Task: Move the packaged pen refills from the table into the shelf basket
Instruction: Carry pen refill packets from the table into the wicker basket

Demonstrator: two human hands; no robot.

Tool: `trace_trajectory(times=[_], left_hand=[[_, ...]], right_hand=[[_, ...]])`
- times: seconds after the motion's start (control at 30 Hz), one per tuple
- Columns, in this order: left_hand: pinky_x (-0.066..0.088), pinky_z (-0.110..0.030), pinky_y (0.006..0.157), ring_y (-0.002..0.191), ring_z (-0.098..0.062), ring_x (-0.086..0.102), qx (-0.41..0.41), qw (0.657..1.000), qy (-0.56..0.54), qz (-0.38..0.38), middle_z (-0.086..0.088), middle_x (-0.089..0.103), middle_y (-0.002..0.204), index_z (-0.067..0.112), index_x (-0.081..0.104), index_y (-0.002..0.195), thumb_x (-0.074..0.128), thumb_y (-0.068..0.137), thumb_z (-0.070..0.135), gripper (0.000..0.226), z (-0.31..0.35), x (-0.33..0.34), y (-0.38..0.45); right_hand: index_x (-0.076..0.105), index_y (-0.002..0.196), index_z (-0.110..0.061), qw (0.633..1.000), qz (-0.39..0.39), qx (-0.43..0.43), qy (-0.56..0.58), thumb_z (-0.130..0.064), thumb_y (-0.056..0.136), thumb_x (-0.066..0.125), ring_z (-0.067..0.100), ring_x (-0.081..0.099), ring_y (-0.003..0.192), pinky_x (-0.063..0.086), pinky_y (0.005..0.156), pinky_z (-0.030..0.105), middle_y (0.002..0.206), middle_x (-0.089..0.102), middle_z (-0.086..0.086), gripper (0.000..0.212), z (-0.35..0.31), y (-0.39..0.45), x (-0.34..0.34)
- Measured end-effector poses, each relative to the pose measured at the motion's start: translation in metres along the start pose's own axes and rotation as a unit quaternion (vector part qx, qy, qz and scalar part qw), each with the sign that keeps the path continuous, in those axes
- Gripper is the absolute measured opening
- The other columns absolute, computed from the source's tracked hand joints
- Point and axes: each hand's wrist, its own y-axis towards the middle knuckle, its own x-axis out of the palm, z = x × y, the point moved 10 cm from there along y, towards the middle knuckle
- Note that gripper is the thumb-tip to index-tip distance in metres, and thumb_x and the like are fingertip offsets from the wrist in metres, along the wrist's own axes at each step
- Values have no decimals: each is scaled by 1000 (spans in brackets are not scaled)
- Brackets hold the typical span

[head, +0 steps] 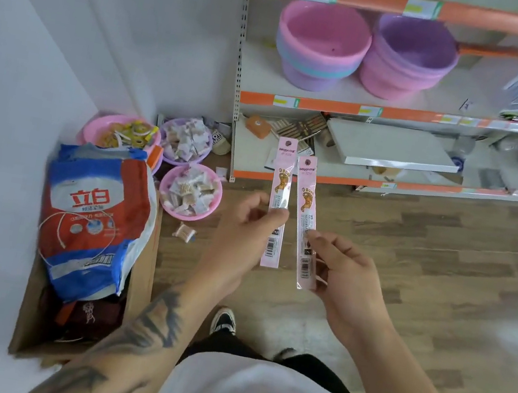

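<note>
I hold two long pink packaged pen refills upright in front of me, above the wooden floor. My left hand (245,228) pinches the left refill pack (282,179) near its middle between thumb and fingers. My right hand (344,273) pinches the right refill pack (307,201) at its lower half. The two packs stand side by side, nearly touching, with barcodes at their lower ends. No shelf basket for refills can be made out; the right part of the shelf is blurred.
A metal shelf with orange edges (335,109) stands ahead, holding stacked pink and purple basins (322,44) and a loose white board (391,147). On the floor at left are pink bowls of small packets (189,191), a detergent bag (91,218) and a cardboard box (138,282).
</note>
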Motion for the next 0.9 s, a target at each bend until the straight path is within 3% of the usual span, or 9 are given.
trace_trajectory(times=[0.17,0.3,0.4,0.47,0.63,0.7,0.8,0.83,0.9], left_hand=[[55,-61,95,99,-35,71,-2,1000,-8,-4,-8,76,99,29,76,97,70,94,23,9,7,-2,25],[56,-56,97,93,-27,74,-13,1000,-12,1,-6,78,96,21,73,102,69,92,19,11,14,-8,50],[59,-44,73,70,-29,69,-15,999,-41,7,-9,77,90,15,69,106,64,97,9,12,27,-11,70],[53,-36,56,61,-28,64,-11,998,-52,23,-13,75,85,13,66,108,61,96,4,16,37,-14,86],[36,-32,47,48,-24,50,9,995,-66,76,-17,66,77,8,66,103,57,91,-3,18,70,-15,139],[35,-32,47,48,-24,48,14,993,-77,89,-14,66,75,10,68,101,57,92,0,17,88,-8,162],[37,-32,47,48,-27,49,40,991,-92,94,-18,64,78,11,72,105,64,92,12,15,122,12,199],[38,-31,46,49,-27,49,50,990,-92,93,-22,64,80,11,73,105,65,93,14,14,135,20,210],[39,-30,44,50,-28,51,69,988,-97,99,-27,64,80,10,74,105,64,97,13,13,159,33,231]], right_hand=[[77,88,-14,999,8,-27,19,-17,100,65,17,67,64,51,58,29,89,77,8,17,-28,18,15],[79,77,-21,999,11,-39,26,-17,99,66,22,61,68,47,66,37,84,74,9,26,-44,41,24],[79,79,-18,999,6,-41,30,-18,99,67,22,60,68,48,65,36,82,72,9,23,-59,66,30],[77,81,-15,998,-5,-44,38,-17,99,67,21,59,66,47,64,36,80,71,9,21,-75,88,36],[73,95,-3,994,-71,-83,29,-16,100,64,21,67,63,52,52,30,82,76,10,17,-133,150,63],[72,100,2,990,-106,-95,22,-16,101,63,31,71,71,58,56,37,90,77,19,20,-159,171,74],[73,98,4,980,-156,-120,14,-13,101,61,44,66,70,59,66,60,90,71,32,21,-203,201,86],[73,94,3,977,-168,-128,13,-13,101,61,45,64,66,57,65,62,87,69,35,21,-217,210,88],[73,91,1,973,-183,-137,16,-13,101,60,43,60,59,56,60,53,82,67,35,22,-244,229,88]])
